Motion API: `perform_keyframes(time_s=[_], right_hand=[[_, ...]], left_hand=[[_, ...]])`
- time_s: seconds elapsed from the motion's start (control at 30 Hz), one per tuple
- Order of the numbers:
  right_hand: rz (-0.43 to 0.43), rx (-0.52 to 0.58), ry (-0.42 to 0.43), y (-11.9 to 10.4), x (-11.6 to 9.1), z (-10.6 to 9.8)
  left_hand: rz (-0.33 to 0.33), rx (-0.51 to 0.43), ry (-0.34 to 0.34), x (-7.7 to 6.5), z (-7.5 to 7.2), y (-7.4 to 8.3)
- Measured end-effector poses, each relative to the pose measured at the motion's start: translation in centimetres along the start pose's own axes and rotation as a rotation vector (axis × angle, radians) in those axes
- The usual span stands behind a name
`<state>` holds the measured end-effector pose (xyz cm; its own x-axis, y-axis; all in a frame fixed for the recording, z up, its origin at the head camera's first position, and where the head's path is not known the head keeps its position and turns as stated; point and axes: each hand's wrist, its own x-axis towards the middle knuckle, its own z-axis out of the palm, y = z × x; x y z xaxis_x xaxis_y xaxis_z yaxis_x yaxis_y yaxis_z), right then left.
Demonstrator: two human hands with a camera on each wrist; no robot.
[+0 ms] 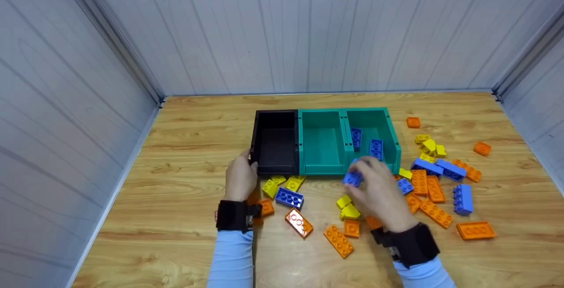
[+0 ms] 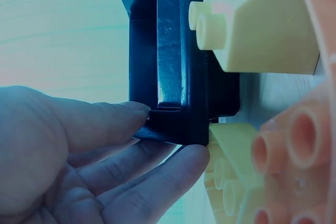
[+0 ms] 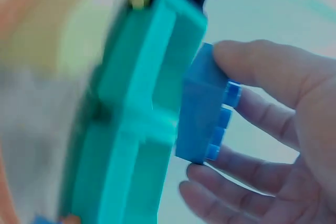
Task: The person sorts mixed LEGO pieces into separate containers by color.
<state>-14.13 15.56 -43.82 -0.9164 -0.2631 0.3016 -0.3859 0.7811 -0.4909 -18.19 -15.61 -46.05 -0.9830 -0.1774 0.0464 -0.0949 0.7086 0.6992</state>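
Right green bin (image 1: 371, 120): two blue bricks (image 1: 376, 148) inside.
Your right hand (image 1: 378, 186) pinches a third blue brick (image 1: 352, 179) at that bin's 7 o'clock; your left hand (image 1: 240, 179) grips the black bin (image 1: 277, 168) at 8 o'clock.

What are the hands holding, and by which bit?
The right hand holds a blue, studded plastic brick by its ends; the left hand pinches a black, boxy plastic bin by one corner.

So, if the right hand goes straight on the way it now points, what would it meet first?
Probably the front rim of the green bins, near where the two join, with the held blue brick touching first. But height is unclear: the right hand might pass above the rim.
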Motion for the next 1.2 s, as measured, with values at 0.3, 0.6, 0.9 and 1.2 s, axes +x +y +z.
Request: perform_keyframes(time_s=[0.3, 0.6, 0.9, 1.2], right_hand=[[0.022, 0.040, 0.210, 3.5, 1.8, -3.2], [-0.002, 0.057, 0.213, 5.2, 3.0, -1.9], [0.025, 0.068, 0.178, 6.5, 3.5, 0.7], [0.017, 0.075, 0.119, 6.9, 3.4, 1.1]], left_hand=[[0.018, 0.013, 0.017, 0.1, -0.1, -0.2], [0.001, 0.004, 0.009, 0.1, 0.0, -0.1], [0.022, 0.023, 0.024, 0.1, 0.2, -0.2], [0.023, 0.017, 0.037, 0.2, 0.1, -0.2]])
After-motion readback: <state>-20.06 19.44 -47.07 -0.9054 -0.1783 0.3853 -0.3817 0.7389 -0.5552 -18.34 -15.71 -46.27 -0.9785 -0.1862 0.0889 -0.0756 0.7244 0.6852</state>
